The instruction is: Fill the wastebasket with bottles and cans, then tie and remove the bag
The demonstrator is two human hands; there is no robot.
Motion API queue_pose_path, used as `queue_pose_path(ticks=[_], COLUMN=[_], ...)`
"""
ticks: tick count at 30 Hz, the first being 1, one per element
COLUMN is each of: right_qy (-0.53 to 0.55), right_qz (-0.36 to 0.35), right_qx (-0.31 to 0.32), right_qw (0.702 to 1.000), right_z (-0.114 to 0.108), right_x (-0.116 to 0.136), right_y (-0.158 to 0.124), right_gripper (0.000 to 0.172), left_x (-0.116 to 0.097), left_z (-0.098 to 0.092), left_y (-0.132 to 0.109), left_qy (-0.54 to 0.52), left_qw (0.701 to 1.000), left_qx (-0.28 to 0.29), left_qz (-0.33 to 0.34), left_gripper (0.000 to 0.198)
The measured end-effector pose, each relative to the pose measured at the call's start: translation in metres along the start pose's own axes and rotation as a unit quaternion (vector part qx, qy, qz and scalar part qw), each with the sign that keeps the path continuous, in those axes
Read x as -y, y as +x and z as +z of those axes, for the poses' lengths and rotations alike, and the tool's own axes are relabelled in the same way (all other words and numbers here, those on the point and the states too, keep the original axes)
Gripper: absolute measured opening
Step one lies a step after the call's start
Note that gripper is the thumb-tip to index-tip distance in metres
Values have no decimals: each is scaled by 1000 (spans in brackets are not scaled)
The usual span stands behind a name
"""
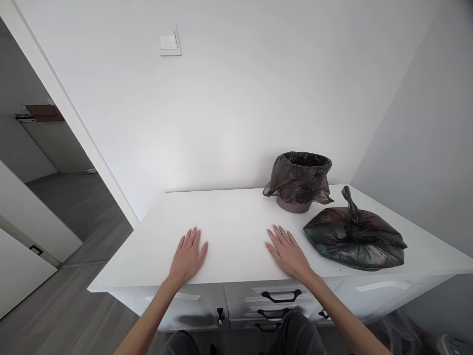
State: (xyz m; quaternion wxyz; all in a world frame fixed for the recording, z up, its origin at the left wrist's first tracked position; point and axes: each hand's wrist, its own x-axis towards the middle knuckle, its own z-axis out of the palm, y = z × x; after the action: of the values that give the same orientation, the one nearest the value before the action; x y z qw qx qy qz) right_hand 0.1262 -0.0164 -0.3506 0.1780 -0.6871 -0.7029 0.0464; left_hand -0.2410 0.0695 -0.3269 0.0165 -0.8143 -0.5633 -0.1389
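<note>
My left hand (188, 256) lies flat, palm down, on the white cabinet top (229, 222), fingers stretched out and holding nothing. My right hand (288, 252) lies flat the same way a little to the right, fingers apart, empty. Just right of it sits a tied, full dark rubbish bag (354, 239) with a knotted top. Behind that stands a small round bin (300, 181) lined with a dark bag folded over its rim. Neither hand touches the bag or the bin.
The cabinet has drawers with black handles (281, 296) below its front edge. A white wall with a light switch (170, 43) rises behind; another wall closes the right side. An open doorway (55, 162) and grey wood floor lie to the left.
</note>
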Motion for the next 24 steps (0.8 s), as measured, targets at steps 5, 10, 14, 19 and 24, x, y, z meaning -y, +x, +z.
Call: queue_pose_path(ticks=[5, 10, 14, 19, 24], right_qy=[5, 4, -2, 1, 2], right_qz=[5, 3, 2, 5, 9], right_qx=[7, -6, -2, -1, 4], right_qw=[1000, 1000, 1000, 1000, 1000], right_z=[-3, 0, 0, -2, -4], right_x=[2, 0, 0, 0, 1], right_y=[0, 1, 0, 0, 0], right_gripper=[78, 75, 75, 75, 73], left_x=[-2, -1, -2, -5, -6], left_z=[-3, -2, -3, -6, -9], left_y=[-1, -1, -1, -1, -2], left_qy=[-4, -6, -8, -5, -3], left_qw=[1000, 1000, 1000, 1000, 1000], left_qx=[3, -2, 0, 11, 24], left_qz=[-3, -3, -6, -12, -14], left_gripper=[74, 73, 73, 75, 77])
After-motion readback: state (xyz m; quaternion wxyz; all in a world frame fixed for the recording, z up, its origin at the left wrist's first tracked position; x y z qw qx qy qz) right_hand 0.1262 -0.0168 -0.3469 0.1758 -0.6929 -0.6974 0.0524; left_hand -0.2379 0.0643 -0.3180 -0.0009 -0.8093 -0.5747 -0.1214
